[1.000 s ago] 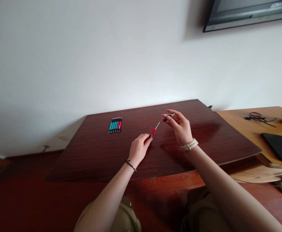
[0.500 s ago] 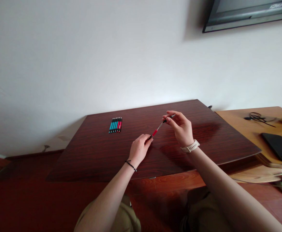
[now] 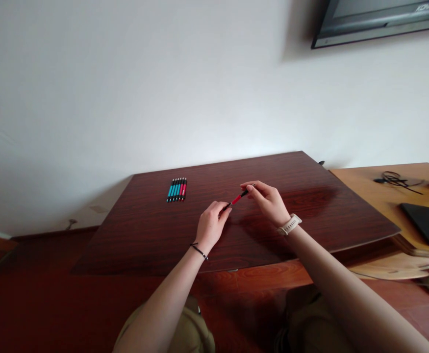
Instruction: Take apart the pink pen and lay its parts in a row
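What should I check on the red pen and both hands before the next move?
1. Left hand grips the lower end of the red pen: ok.
2. Right hand pinches the pen's dark upper end in its fingers: ok.
3. Dark end piece fully seated on the red barrel: cannot tell, too small to see.
4. Pen held above the dark wooden board, not resting on it: ok.
5. Row of pens lies side by side on the board, apart from both hands: ok.
6. Black phone and cable on the side table stay away from the hands: ok.
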`<action>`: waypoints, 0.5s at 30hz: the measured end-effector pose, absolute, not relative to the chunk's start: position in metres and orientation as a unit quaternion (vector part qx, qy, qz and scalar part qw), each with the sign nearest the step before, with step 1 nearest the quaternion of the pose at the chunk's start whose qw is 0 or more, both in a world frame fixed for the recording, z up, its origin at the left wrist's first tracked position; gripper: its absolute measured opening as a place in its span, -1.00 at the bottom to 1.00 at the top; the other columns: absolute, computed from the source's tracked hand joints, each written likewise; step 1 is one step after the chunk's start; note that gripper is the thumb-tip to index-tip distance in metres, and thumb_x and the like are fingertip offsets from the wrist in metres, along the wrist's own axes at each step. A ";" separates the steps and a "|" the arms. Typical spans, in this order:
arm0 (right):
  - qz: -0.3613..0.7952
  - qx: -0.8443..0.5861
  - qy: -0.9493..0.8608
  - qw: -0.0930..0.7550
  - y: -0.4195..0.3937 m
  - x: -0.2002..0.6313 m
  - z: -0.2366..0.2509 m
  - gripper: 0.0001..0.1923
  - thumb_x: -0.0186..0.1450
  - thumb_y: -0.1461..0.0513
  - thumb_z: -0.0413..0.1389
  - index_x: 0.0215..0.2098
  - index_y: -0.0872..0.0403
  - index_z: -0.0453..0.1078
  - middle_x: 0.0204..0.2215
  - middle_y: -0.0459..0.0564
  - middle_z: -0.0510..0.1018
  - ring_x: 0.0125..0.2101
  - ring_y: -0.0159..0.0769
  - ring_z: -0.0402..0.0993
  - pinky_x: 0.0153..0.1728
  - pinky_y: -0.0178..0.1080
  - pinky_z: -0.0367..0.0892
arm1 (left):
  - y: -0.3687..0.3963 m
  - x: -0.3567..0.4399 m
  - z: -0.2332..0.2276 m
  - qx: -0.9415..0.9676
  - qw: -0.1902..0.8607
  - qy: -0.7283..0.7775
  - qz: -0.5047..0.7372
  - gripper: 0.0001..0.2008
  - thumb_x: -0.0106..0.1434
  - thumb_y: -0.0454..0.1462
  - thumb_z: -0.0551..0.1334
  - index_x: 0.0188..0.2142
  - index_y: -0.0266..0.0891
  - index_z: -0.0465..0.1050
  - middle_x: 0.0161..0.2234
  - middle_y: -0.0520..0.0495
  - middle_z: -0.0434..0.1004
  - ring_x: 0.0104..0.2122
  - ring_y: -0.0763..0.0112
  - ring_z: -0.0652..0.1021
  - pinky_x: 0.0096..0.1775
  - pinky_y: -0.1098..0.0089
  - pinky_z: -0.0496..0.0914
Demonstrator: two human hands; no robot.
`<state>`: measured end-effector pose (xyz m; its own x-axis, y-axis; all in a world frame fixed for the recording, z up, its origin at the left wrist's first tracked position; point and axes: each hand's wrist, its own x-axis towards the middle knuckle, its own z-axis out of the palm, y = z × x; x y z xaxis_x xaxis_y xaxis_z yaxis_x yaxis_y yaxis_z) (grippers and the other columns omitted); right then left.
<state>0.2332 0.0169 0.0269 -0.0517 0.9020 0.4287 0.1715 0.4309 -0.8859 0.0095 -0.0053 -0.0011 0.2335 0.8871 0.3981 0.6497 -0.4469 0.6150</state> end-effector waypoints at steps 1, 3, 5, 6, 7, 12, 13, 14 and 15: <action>0.337 -0.423 -0.638 0.548 0.017 0.234 0.027 -0.58 0.47 -0.11 0.16 -0.02 0.00 0.65 -0.17 0.03 0.72 -0.23 -0.18 0.62 -0.17 -0.16 0.55 | -0.005 0.009 0.000 0.766 0.166 0.498 0.371 -0.85 0.51 -0.22 0.22 -0.06 -0.13 0.58 -0.16 -0.08 0.62 -0.23 0.33 0.61 -0.17 0.41 0.44; 0.352 -0.430 -0.624 0.548 0.019 0.235 0.025 -0.57 0.45 -0.12 0.19 -0.04 0.01 0.66 -0.22 0.02 0.70 -0.29 -0.22 0.59 -0.22 -0.19 0.54 | -0.004 0.008 0.001 0.765 0.179 0.488 0.381 -0.85 0.51 -0.22 0.22 -0.05 -0.13 0.57 -0.14 -0.08 0.62 -0.23 0.35 0.60 -0.17 0.41 0.44; 0.375 -0.430 -0.610 0.550 0.022 0.237 0.023 -0.57 0.42 -0.12 0.22 -0.05 0.02 0.65 -0.25 0.03 0.69 -0.30 -0.23 0.59 -0.22 -0.19 0.54 | -0.002 0.006 0.001 0.764 0.191 0.475 0.392 -0.85 0.51 -0.23 0.22 -0.05 -0.14 0.57 -0.14 -0.07 0.62 -0.24 0.36 0.59 -0.17 0.42 0.44; 0.386 -0.427 -0.602 0.554 0.023 0.237 0.021 -0.57 0.40 -0.12 0.25 -0.05 0.03 0.64 -0.25 0.03 0.69 -0.30 -0.23 0.59 -0.20 -0.19 0.54 | -0.001 0.005 0.001 0.763 0.196 0.470 0.398 -0.86 0.51 -0.24 0.22 -0.05 -0.15 0.57 -0.15 -0.07 0.62 -0.24 0.36 0.59 -0.18 0.42 0.44; 0.396 -0.423 -0.592 0.560 0.024 0.238 0.020 -0.56 0.37 -0.13 0.29 -0.05 0.03 0.62 -0.26 0.03 0.69 -0.29 -0.23 0.60 -0.19 -0.18 0.55 | 0.000 0.004 0.001 0.764 0.198 0.464 0.402 -0.86 0.51 -0.24 0.23 -0.06 -0.16 0.57 -0.16 -0.07 0.61 -0.25 0.36 0.58 -0.19 0.41 0.43; 0.431 -0.408 -0.564 0.574 0.026 0.242 0.015 -0.51 0.23 -0.13 0.41 -0.10 0.02 0.55 -0.18 0.08 0.72 -0.25 -0.18 0.66 -0.15 -0.13 0.59 | 0.003 0.000 0.000 0.772 0.189 0.448 0.409 -0.84 0.51 -0.21 0.24 -0.08 -0.17 0.60 -0.19 -0.09 0.61 -0.28 0.35 0.56 -0.21 0.38 0.41; 0.441 -0.405 -0.566 0.567 0.025 0.244 0.015 -0.51 0.22 -0.13 0.42 -0.11 0.02 0.54 -0.16 0.09 0.72 -0.24 -0.17 0.67 -0.15 -0.13 0.60 | 0.004 -0.001 0.000 0.769 0.191 0.446 0.415 -0.83 0.51 -0.19 0.23 -0.09 -0.17 0.61 -0.19 -0.10 0.61 -0.28 0.34 0.57 -0.20 0.37 0.42; 0.450 -0.402 -0.570 0.559 0.025 0.245 0.015 -0.52 0.22 -0.12 0.43 -0.11 0.03 0.55 -0.15 0.10 0.73 -0.22 -0.15 0.68 -0.15 -0.12 0.60 | 0.004 -0.002 0.000 0.765 0.197 0.444 0.423 -0.81 0.51 -0.18 0.23 -0.09 -0.17 0.61 -0.20 -0.11 0.61 -0.28 0.33 0.57 -0.20 0.37 0.43; 0.457 -0.399 -0.572 0.552 0.024 0.246 0.015 -0.52 0.21 -0.11 0.43 -0.12 0.03 0.55 -0.14 0.11 0.73 -0.21 -0.14 0.68 -0.15 -0.12 0.60 | 0.005 -0.003 0.000 0.759 0.206 0.442 0.432 -0.80 0.50 -0.16 0.24 -0.08 -0.17 0.62 -0.20 -0.11 0.62 -0.27 0.32 0.57 -0.20 0.37 0.44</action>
<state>0.2462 0.0240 0.0146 -0.0731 0.9608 0.2673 -0.0477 0.2644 -0.9632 -0.0028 0.0054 0.0000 0.2361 0.8485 0.4736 0.4918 -0.5247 0.6948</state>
